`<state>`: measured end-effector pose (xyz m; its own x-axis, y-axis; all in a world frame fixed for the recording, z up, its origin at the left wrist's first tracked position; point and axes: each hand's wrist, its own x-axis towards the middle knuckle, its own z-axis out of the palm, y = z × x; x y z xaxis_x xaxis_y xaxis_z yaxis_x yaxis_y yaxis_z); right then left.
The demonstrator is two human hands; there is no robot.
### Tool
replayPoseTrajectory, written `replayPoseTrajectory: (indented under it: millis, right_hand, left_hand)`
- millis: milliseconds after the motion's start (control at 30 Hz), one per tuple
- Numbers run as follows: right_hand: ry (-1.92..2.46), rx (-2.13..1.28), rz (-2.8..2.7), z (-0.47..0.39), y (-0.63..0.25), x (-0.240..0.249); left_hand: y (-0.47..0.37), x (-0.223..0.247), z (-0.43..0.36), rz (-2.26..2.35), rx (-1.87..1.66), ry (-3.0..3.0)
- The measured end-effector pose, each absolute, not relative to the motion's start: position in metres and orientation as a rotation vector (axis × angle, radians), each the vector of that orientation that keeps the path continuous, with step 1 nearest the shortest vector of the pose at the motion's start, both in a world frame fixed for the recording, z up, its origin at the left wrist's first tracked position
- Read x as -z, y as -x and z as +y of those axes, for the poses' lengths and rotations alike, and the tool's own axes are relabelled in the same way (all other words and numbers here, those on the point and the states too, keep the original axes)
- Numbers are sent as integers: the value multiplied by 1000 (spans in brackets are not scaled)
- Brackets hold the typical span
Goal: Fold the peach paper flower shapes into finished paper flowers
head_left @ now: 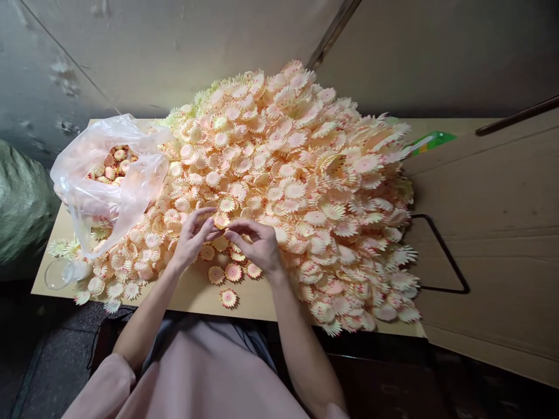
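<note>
Between my two hands is a small cream flower piece (221,220) with a jagged, red-tipped edge. My left hand (195,231) pinches it from the left, thumb and fingers closed at its rim. From the right, my right hand (257,241) touches the lower right rim with thumb and forefinger together. A large heap of similar flower pieces (292,189) rises just behind and beside both hands. Under them, several loose flower pieces (233,272) lie on the bare tabletop, and a single flower piece (228,298) lies nearer to me.
A translucent plastic bag (87,201) with smaller flower pieces stands at the left. A clear round dish (59,273) sits at the table's left edge. At the right are a cardboard sheet (484,233), a black metal loop (445,250) and a green packet (437,139). A wall stands behind.
</note>
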<state>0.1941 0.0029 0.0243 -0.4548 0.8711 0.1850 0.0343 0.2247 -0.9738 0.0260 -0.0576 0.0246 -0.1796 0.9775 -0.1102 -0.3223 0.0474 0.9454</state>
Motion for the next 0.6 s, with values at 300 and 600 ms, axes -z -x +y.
replayPoseTrajectory:
  millis: [300, 600]
  right_hand:
    - [818, -1457, -1566, 37, -185, 0]
    - [786, -1625, -1495, 34, -193, 0]
  left_hand:
    - [-10, -11, -39, 1030, -1367, -1056]
    - [-8, 2, -43, 1059, -1312, -1074]
